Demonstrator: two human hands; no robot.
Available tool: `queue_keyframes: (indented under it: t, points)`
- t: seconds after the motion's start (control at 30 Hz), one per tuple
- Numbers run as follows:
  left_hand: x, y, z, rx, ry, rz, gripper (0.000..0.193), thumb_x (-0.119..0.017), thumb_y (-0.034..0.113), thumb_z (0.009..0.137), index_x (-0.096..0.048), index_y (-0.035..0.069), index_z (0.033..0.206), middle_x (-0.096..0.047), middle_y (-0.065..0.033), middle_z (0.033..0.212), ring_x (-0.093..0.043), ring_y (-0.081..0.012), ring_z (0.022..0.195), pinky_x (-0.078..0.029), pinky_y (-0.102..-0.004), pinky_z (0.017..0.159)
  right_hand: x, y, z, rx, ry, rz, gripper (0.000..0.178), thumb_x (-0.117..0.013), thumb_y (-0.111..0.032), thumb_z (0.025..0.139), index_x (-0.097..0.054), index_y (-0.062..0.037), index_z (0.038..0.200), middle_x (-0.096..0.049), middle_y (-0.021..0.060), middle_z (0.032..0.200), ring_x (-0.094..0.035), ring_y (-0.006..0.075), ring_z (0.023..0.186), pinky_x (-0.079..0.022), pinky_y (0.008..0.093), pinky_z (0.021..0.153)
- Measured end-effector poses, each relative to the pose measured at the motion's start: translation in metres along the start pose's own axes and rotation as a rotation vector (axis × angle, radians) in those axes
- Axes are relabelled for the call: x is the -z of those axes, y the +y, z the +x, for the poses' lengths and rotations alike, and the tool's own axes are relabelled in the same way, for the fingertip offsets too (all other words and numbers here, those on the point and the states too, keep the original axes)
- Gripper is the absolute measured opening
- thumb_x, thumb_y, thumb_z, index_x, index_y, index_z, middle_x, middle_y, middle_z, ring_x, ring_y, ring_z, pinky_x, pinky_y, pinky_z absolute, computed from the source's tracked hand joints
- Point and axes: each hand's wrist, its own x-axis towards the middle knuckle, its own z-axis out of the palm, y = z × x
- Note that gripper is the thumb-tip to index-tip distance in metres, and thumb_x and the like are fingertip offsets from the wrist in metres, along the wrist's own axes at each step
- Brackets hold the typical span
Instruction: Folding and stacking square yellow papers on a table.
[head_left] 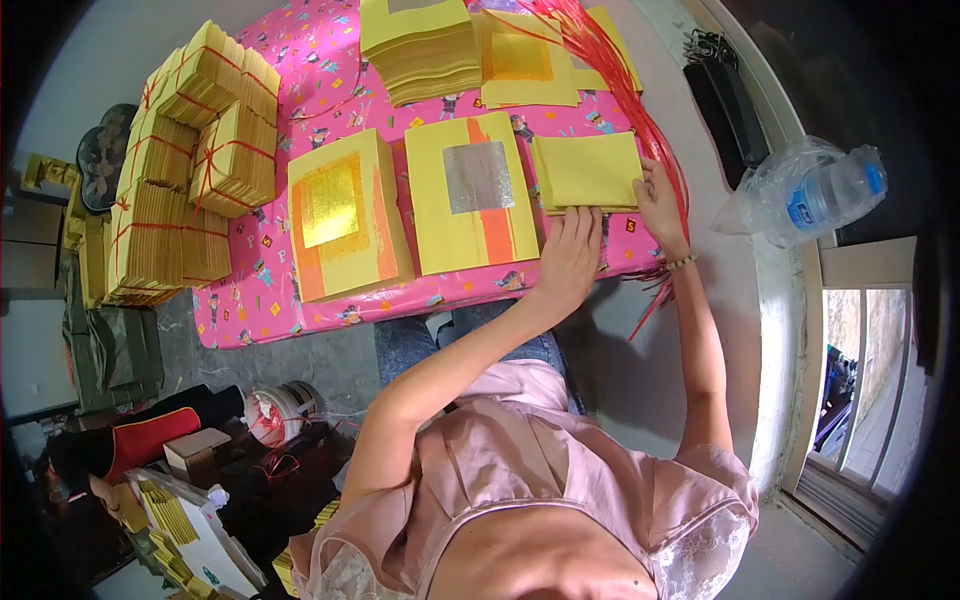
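Observation:
A small stack of folded yellow paper (pixel 587 170) lies at the right of the pink table. My left hand (pixel 570 258) grips its near edge, fingertips at the fold, the thumb hidden. At its right edge, my right hand (pixel 660 207) holds the stack between thumb and fingers. Just left of it is a pile of yellow sheets with a silver square and an orange stripe (pixel 440 232). Further left stands a thicker pile with a gold square (pixel 330 205). Red strings (pixel 655 135) hang down past my right wrist.
Tied yellow paper bundles (pixel 235 160) are heaped at the table's left. A tall paper stack (pixel 420 60) and gold-square sheets (pixel 520 55) lie at the back. A bagged plastic bottle (pixel 820 205) rests on the right ledge. A white bucket (pixel 280 415) stands at lower left.

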Motion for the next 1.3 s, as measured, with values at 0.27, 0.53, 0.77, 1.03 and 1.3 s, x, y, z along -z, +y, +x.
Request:
queue_keyframes:
  t: [0.27,0.53,0.77,1.03,1.3]
  points:
    - [0.022,-0.017,0.008,-0.026,0.183,-0.220,0.079,-0.075,0.030,0.079,-0.041,0.000,0.144,-0.042,-0.0252,0.141,-0.040,-0.0427,0.131,-0.035,-0.0481,0.110,-0.009,-0.027,-0.012,0.116,0.106,-0.229,0.035,-0.049,0.002,0.095,-0.046,0.0036,0.129,-0.063,0.0186,0.114,-0.065,0.0277,0.100,-0.051,0.0369,0.086]
    - [0.006,-0.016,0.007,-0.004,0.001,-0.119,0.081,-0.072,0.039,0.083,-0.039,0.001,0.146,-0.041,-0.0258,0.143,-0.036,-0.0448,0.135,-0.033,-0.0558,0.111,-0.007,-0.032,-0.018,0.237,0.204,-0.673,0.035,-0.057,-0.015,0.096,-0.053,0.0033,0.126,-0.061,0.0229,0.111,-0.060,0.0379,0.107,-0.047,0.0453,0.092]
    - [0.005,-0.013,0.014,0.078,-0.010,-0.352,0.075,-0.077,0.029,0.078,-0.043,0.001,0.140,-0.036,-0.0265,0.141,-0.030,-0.0499,0.136,-0.033,-0.0611,0.109,-0.009,-0.013,-0.021,0.054,0.219,-0.574,0.036,-0.063,-0.029,0.095,-0.066,-0.0005,0.118,-0.064,0.0186,0.101,-0.063,0.0315,0.094,-0.050,0.0404,0.083]
    - [0.001,-0.011,0.018,0.140,0.108,-0.565,0.072,-0.078,0.015,0.072,-0.045,-0.002,0.134,-0.036,-0.0275,0.138,-0.029,-0.0493,0.135,-0.032,-0.0623,0.106,0.000,-0.002,-0.014,-0.016,0.192,-0.375,0.040,-0.069,-0.033,0.092,-0.069,0.0006,0.114,-0.068,0.0152,0.096,-0.069,0.0221,0.080,-0.054,0.0347,0.073]
    - [0.003,-0.002,0.009,0.166,0.152,-0.648,0.072,-0.077,0.010,0.071,-0.046,-0.002,0.134,-0.031,-0.0309,0.143,-0.028,-0.0509,0.134,-0.034,-0.0602,0.105,0.013,-0.006,-0.022,-0.060,0.063,-0.266,0.040,-0.069,-0.032,0.093,-0.068,0.0028,0.114,-0.071,0.0139,0.092,-0.070,0.0200,0.079,-0.054,0.0330,0.071]
